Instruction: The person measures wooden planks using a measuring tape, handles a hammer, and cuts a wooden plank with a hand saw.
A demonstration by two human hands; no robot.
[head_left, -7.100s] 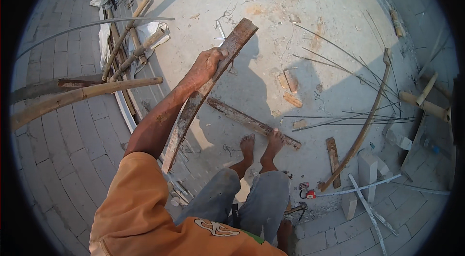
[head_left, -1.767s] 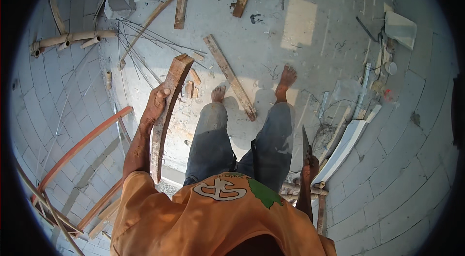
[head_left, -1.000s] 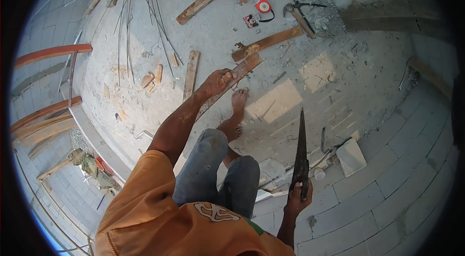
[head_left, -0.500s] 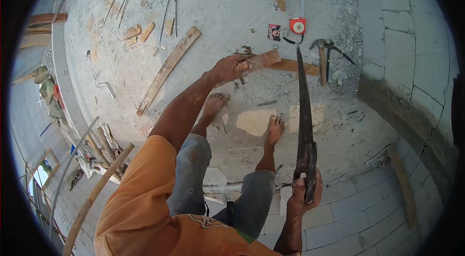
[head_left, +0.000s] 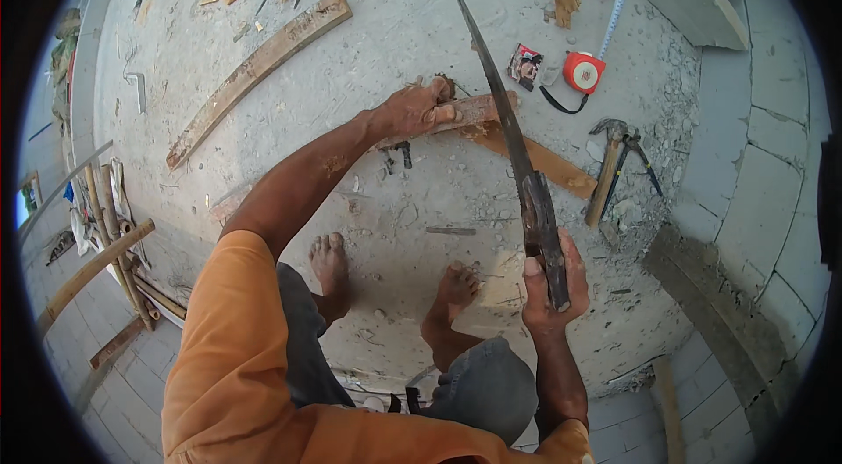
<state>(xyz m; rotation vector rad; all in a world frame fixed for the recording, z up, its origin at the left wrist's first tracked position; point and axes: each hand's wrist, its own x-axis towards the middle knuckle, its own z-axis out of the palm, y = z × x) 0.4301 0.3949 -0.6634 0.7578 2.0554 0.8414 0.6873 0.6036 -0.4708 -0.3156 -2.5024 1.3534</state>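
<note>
My left hand (head_left: 414, 110) is closed over a narrow wooden board (head_left: 482, 109), gripping it near its right end. Wrapped round the dark handle of a handsaw (head_left: 502, 104) is my right hand (head_left: 554, 284), low on the right. The long blade slants up and leftward, crossing the board's right end just beyond my left fingers. Whether its teeth touch the wood I cannot tell. A second, flat plank (head_left: 551, 167) lies on the floor below and to the right of that end, partly hidden by the blade.
Right of the blade lie a red tape measure (head_left: 583, 72) with its tape drawn out, a small packet (head_left: 526, 65), a hammer (head_left: 605, 173) and a pincer-like tool (head_left: 645, 161). A long plank (head_left: 259, 78) rests at left. Block walls (head_left: 754, 157) stand at right.
The saw has swung left and upward, so its blade now crosses the board's end instead of standing apart from it. The view has moved closer to the floor as I bend down.
</note>
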